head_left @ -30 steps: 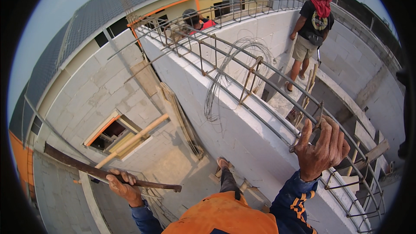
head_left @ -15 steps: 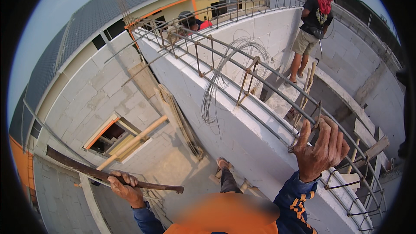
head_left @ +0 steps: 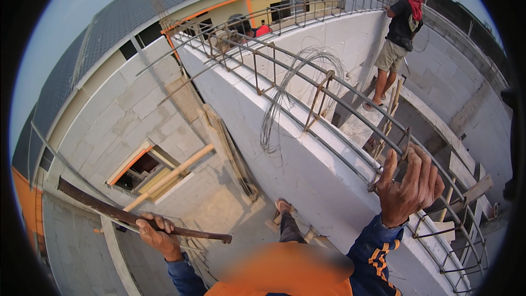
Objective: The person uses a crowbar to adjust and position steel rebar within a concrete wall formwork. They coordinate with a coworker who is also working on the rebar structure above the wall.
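Note:
My left hand (head_left: 159, 234) is closed round a long, rusty metal bar (head_left: 123, 216), broad and slightly curved at its far-left end, with a small hooked tip at the other. It hangs in the air left of the wall. My right hand (head_left: 412, 185) is at the rebar cage (head_left: 356, 126) on top of the white block wall (head_left: 307, 172), its fingers bent round a stirrup (head_left: 406, 141) between the long bars. Part of that stirrup is hidden by the fingers. A loose coil of thin tie wire (head_left: 272, 115) drapes over the cage farther along.
A person in a dark shirt and red cloth (head_left: 402, 27) stands on a plank (head_left: 359, 126) beyond the wall. Another person (head_left: 239, 24) is partly hidden behind the cage. Boards (head_left: 230, 153) lean on the wall's left side; a bamboo pole (head_left: 170, 178) crosses near the window (head_left: 143, 170).
The view has shifted slightly. The person on the plank has turned a little, an arm now toward the wall. Both my hands keep their holds, with hardly any movement.

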Motion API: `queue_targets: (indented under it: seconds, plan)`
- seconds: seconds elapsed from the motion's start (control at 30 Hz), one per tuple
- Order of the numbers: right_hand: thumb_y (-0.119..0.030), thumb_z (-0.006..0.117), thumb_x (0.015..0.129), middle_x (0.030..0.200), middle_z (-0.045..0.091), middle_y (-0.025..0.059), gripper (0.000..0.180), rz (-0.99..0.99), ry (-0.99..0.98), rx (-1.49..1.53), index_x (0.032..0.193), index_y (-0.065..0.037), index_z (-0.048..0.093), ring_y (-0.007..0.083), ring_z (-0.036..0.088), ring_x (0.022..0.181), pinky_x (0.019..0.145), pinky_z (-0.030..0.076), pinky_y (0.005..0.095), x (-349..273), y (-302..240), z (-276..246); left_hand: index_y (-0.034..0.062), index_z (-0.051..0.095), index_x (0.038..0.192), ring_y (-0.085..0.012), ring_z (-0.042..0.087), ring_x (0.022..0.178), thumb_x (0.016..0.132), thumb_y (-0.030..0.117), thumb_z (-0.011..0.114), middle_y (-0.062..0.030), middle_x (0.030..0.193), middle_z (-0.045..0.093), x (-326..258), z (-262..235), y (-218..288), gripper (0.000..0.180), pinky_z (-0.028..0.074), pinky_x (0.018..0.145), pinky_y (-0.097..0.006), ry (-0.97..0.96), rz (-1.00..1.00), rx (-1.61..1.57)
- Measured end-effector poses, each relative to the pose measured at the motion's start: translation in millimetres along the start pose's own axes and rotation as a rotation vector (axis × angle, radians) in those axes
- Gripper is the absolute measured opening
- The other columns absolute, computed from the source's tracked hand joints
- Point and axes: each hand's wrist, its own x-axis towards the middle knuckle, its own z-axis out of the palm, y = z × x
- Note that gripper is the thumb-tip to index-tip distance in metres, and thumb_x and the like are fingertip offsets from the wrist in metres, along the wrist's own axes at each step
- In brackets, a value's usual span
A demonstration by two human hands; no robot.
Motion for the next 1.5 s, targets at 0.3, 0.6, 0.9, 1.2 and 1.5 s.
queue_targets:
  seconds: [0.3,0.6,0.9,1.2,1.5]
  plan:
    - [-0.027,0.075,0.081,0.108,0.068,0.0039,0.022,0.023,0.030,0.117,0.097,-0.013,0.068,0.0208,0.061,0.101,0.095,0.037,0.0366,-9,3,-9,0.0077,0.050,0.093,-0.0070,0.042,0.046,0.097,0.053,0.050,0.0016,0.060,0.042,2,-8,3,0.046,0.041,0.040,-0.021,0.035,0.016,-0.022]
    - [-0.035,0.075,0.083,0.108,0.061,0.0203,0.052,0.251,-0.072,0.425,0.115,0.002,0.058,0.0343,0.059,0.100,0.089,0.046,0.0448,-59,-3,1,0.0081,0.050,0.093,-0.0067,0.041,0.046,0.097,0.054,0.048,0.0017,0.060,0.042,4,-17,-2,0.046,0.039,0.042,-0.021,0.034,-0.037,-0.024]
    - [-0.026,0.065,0.088,0.100,0.063,0.0258,0.039,0.319,-0.547,0.255,0.107,0.007,0.057,0.0422,0.060,0.094,0.081,0.048,0.0477,-52,-3,16,0.0085,0.050,0.094,-0.0062,0.041,0.048,0.097,0.054,0.049,0.0018,0.062,0.042,1,-9,-5,0.045,0.039,0.042,-0.020,-0.010,-0.020,-0.059]
    - [-0.021,0.064,0.091,0.106,0.059,0.0294,0.042,0.258,-0.200,0.315,0.118,0.009,0.052,0.0440,0.058,0.103,0.089,0.047,0.0466,-45,-33,14,0.0086,0.050,0.094,-0.0058,0.043,0.048,0.096,0.054,0.051,0.0013,0.065,0.044,12,-42,-16,0.045,0.040,0.042,-0.020,0.041,-0.051,-0.092]
    - [-0.018,0.067,0.088,0.129,0.046,0.0320,0.068,0.497,-0.275,0.538,0.137,0.014,0.031,0.0401,0.047,0.122,0.105,0.037,0.0490,-48,-73,-14,0.0083,0.049,0.093,-0.0063,0.043,0.047,0.098,0.052,0.049,0.0009,0.063,0.044,15,-44,-30,0.044,0.040,0.042,-0.020,0.008,-0.082,-0.058]
